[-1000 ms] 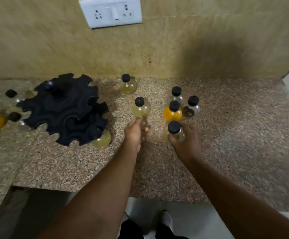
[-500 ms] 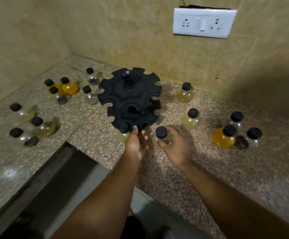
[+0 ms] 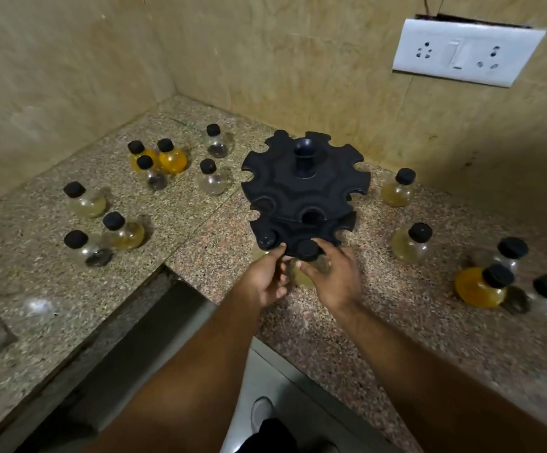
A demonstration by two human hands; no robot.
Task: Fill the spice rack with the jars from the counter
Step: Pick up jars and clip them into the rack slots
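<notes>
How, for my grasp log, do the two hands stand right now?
Left hand: open, fingertips on the spice rack's lower rim.
Right hand: holding a black-capped jar at a rack slot.

Two bare forearms and hands, seen from above, with a shoe and dark clothing low in view.
The left hand (image 3: pixel 262 284) and right hand (image 3: pixel 339 282) each end a bare forearm, uncovered from the fingers back to the picture's lower edge. Well behind the fingers, between the two forearms, shows the toe of a white shoe (image 3: pixel 261 415). Just behind it is a black garment (image 3: pixel 267 434), cut off so its kind is unclear.
</notes>
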